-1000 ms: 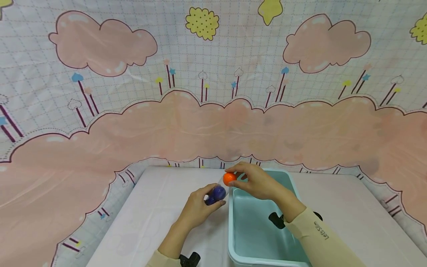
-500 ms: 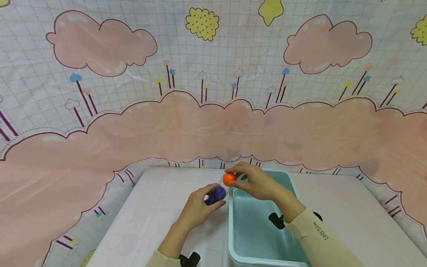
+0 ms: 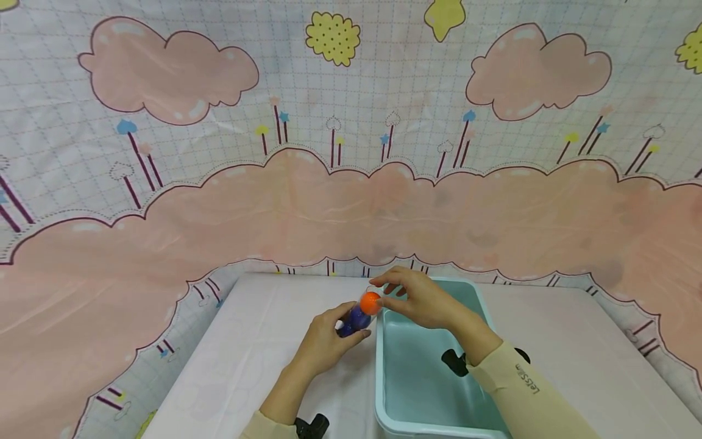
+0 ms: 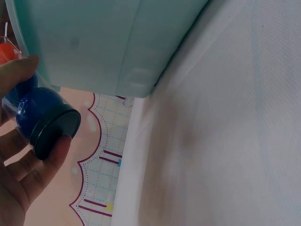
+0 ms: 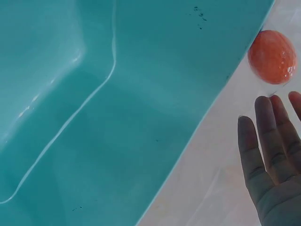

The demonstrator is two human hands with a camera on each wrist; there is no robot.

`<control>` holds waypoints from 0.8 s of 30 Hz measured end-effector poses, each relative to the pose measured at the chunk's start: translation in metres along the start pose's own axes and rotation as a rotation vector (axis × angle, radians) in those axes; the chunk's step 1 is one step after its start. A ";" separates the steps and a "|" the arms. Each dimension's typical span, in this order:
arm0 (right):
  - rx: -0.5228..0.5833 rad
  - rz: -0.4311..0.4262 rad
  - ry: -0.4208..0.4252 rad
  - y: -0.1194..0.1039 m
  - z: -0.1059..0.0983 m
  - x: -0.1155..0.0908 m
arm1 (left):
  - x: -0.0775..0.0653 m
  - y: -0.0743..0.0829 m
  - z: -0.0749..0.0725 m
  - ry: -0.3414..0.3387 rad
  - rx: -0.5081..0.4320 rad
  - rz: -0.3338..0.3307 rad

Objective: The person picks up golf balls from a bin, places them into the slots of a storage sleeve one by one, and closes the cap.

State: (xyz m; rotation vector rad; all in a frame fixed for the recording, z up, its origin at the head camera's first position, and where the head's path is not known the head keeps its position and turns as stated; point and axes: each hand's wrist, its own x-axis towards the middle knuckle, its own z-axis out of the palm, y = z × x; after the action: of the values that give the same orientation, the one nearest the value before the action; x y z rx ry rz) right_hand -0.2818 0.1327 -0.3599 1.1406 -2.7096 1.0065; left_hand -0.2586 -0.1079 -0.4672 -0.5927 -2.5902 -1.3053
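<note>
My left hand point(image 3: 323, 342) grips a clear tube with a dark round base point(image 4: 57, 132), thumb on one side and fingers on the other. Inside the tube sit blue balls point(image 4: 37, 109), one behind another. An orange ball point(image 3: 370, 303) now rests in line with them, near the tube's upper end. My right hand point(image 3: 421, 299) hovers just beside that end. Its fingers point(image 5: 268, 127) are extended and apart from the orange ball in the right wrist view. Part of the tube is hidden behind the left fingers.
A light teal plastic bin point(image 3: 379, 390) stands on the white-covered table point(image 3: 263, 341), under the right forearm and right of the tube. A patterned cloth point(image 3: 351, 213) with pink clouds hangs behind the table. Black camera mounts point(image 3: 312, 427) are on both wrists.
The orange ball, pinched by the right fingers earlier, has left them and moved down and left into the tube, against the blue balls. The right fingers have loosened; the left hand has stayed put.
</note>
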 end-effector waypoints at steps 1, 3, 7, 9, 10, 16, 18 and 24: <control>-0.001 0.000 0.000 0.000 0.000 0.000 | 0.000 0.000 0.000 0.001 0.001 0.001; -0.004 -0.007 0.002 -0.001 0.001 -0.001 | -0.001 -0.001 0.000 0.001 0.003 0.003; -0.010 -0.019 0.007 0.000 0.002 -0.002 | -0.002 -0.001 -0.001 -0.001 0.001 0.006; -0.017 -0.027 0.011 0.000 0.002 -0.002 | -0.003 -0.002 -0.001 -0.002 -0.001 0.007; -0.016 -0.025 0.011 -0.001 0.001 -0.003 | -0.003 -0.002 -0.001 -0.003 -0.002 0.007; -0.041 0.009 0.003 0.000 -0.003 -0.003 | -0.003 -0.002 -0.001 0.000 0.000 0.011; -0.043 0.015 0.001 0.000 -0.005 -0.003 | -0.003 -0.001 -0.001 0.000 -0.001 0.010; -0.031 0.011 -0.002 -0.002 -0.011 -0.005 | -0.004 -0.001 -0.001 0.002 -0.009 0.005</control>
State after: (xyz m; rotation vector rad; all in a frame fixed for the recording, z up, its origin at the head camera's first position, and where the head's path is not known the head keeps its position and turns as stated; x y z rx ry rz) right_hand -0.2790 0.1413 -0.3509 1.1228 -2.7261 0.9611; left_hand -0.2552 -0.1105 -0.4683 -0.5993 -2.5811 -1.3161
